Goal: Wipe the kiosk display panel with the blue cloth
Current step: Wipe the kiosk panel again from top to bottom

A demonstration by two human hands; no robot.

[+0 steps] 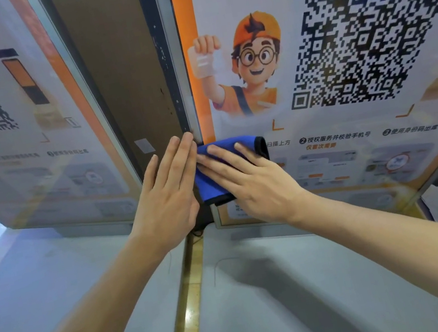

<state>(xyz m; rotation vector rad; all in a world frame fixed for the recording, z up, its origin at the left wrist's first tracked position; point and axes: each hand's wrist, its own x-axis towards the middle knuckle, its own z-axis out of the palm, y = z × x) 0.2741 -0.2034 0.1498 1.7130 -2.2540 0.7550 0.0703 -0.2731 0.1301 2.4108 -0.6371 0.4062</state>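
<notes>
Blue cloth (215,176) lies pressed under the flat, straight-fingered right hand (252,181) at the display panel's (321,124) left edge, while the open left hand (171,194) braces beside it, holding nothing.

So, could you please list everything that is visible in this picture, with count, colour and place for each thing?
Folded blue cloth with black edging: one, blue, flat on the lower left corner of the right panel, under the right hand.
Right kiosk display panel with orange border: one, white and orange, right half of the view.
Cartoon figure in orange cap: one, orange, printed on the right panel, above the cloth.
Large QR code: one, black, upper right of that panel.
Left kiosk display panel: one, pale with orange border, left side.
Grey floor: one, grey, below the panels.
Left hand: one, fingers straight, at the panel's left edge.
Right hand: one, flat, pressing the cloth.
</notes>
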